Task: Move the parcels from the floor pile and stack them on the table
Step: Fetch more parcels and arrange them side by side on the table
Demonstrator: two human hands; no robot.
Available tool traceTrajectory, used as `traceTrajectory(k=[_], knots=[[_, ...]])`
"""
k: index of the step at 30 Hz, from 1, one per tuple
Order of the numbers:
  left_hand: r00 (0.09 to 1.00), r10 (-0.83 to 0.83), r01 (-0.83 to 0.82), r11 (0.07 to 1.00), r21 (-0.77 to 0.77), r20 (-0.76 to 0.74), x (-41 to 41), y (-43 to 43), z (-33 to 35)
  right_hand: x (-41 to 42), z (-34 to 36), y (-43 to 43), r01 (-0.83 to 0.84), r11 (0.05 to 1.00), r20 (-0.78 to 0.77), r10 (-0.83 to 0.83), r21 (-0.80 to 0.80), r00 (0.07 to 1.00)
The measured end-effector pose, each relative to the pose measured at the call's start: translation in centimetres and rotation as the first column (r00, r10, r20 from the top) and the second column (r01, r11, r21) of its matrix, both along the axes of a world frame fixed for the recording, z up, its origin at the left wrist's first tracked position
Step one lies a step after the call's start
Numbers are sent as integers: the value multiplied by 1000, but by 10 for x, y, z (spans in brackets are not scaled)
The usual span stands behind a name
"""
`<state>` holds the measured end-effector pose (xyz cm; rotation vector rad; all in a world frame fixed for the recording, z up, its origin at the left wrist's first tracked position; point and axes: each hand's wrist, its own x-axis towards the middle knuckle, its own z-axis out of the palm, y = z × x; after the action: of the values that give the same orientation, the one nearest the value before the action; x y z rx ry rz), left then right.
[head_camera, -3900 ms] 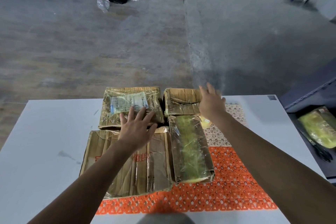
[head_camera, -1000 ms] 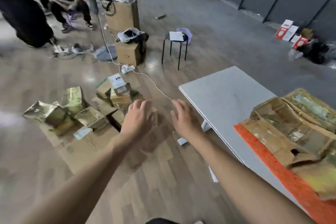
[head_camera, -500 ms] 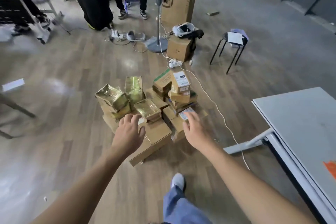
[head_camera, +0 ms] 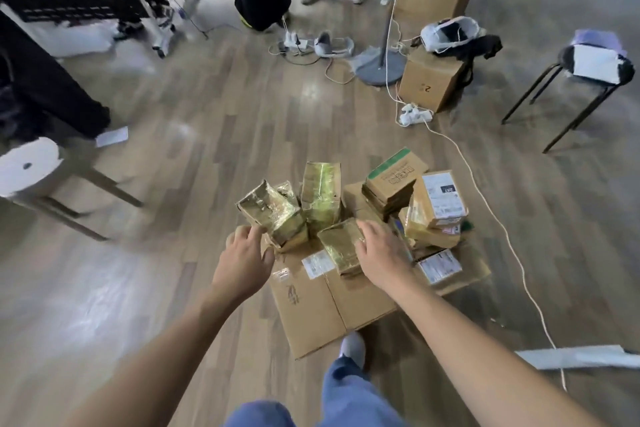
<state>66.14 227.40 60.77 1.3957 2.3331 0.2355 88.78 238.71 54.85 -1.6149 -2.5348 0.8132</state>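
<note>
Glossy tape over brown cardboard wraps the small parcel (head_camera: 341, 246) lying between the two hands, in the heap on the floor (head_camera: 156, 288). The right hand (head_camera: 381, 260) lays spread fingers on its right edge. The left hand (head_camera: 242, 263) is loosely curled just beside a larger taped parcel (head_camera: 273, 215) and grips nothing. Both parcels look light and fairly stiff, but the film is probably slick and the corners are crushed, so palms pressed on opposite faces should hold better than a fingertip pinch. A flat carton (head_camera: 311, 308) under both hands bears the heap; labelled boxes (head_camera: 440, 199) stand beyond the right hand.
</note>
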Motion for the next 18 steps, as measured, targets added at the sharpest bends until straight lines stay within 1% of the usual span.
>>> traceTrajectory(k=[3,7,9,14,18], knots=[[998,41,-38,998,-54,47,-20,36,-20,-26,-16,35,-8,999,24,9,-54,1000],[995,-3,11,996,-92,95,-41,89,-58,-64,-47,80,32,991,24,-29,-129,999],[992,-31,45,993,-108,125,-53,118,-81,-82,-67,104,66,987,50,-59,-150,997],[971,-183,204,970,-135,151,-89,185,-142,-126,-120,157,236,952,138,-211,-197,968],[944,-285,308,941,-141,166,-120,215,-179,-154,-174,174,407,863,225,-351,-300,909]])
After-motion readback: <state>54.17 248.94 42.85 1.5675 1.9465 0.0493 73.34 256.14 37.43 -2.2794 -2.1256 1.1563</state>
